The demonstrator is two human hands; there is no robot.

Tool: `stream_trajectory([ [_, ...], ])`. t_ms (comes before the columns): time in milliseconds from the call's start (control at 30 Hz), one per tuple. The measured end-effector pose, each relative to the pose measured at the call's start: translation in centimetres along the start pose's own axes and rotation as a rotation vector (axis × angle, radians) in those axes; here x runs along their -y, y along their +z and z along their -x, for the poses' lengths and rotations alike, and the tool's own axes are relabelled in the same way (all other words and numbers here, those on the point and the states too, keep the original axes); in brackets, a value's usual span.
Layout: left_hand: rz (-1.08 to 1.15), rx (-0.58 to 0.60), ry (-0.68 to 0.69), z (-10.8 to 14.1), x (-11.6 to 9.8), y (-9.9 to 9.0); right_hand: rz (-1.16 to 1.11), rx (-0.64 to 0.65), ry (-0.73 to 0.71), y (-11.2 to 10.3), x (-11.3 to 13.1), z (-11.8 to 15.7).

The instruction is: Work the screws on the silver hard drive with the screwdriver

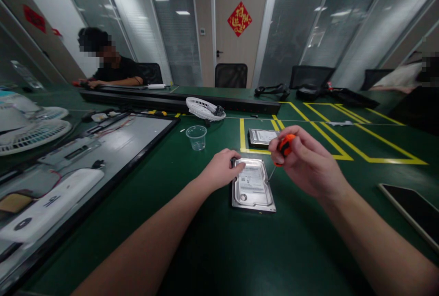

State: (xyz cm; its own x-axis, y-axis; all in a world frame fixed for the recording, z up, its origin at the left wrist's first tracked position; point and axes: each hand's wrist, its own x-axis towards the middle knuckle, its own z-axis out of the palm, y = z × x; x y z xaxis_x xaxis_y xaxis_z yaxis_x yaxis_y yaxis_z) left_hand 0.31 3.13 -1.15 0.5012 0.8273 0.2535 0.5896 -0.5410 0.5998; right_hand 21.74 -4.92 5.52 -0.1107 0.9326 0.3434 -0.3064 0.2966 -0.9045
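A silver hard drive [253,188] lies flat on the green table, label side up. My left hand [224,166] grips its upper left edge, fingers at the side and top. In my right hand [305,156] is an orange and black screwdriver [286,145], its thin shaft slanting down to the drive's right edge. A second hard drive [262,137] lies behind the first, partly covered by my right fingers. A clear plastic cup [196,138] stands to the left, behind my left hand.
A large panel [137,138] with electronics fills the left, beside fan parts [37,134]. A white grille [204,108] and long black bar [240,105] lie behind. A phone-like device [413,209] is at right. One person [116,70] sits across the table, another at far right.
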Motion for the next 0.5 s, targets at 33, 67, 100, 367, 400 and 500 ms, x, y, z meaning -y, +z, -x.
stream_trajectory([
  [33,-0.001,0.000,0.000,-0.01,0.01,0.00,0.014,-0.004,0.005,0.01,0.05,-0.05],
  [67,0.000,0.000,0.001,-0.01,0.03,0.01,0.023,-0.009,0.012,0.01,0.10,-0.11],
  [100,0.001,-0.001,0.003,-0.02,0.05,0.02,0.026,-0.016,0.017,0.00,0.14,-0.16],
  [367,-0.005,-0.007,0.008,-0.05,0.12,0.10,0.009,-0.005,0.014,-0.21,0.08,-0.09],
  [400,-0.004,-0.008,0.011,-0.04,0.12,0.12,0.008,-0.003,0.015,-0.20,0.06,-0.05],
  [500,0.005,-0.008,0.013,0.00,0.11,0.12,0.010,-0.003,0.011,-0.10,0.01,0.05],
])
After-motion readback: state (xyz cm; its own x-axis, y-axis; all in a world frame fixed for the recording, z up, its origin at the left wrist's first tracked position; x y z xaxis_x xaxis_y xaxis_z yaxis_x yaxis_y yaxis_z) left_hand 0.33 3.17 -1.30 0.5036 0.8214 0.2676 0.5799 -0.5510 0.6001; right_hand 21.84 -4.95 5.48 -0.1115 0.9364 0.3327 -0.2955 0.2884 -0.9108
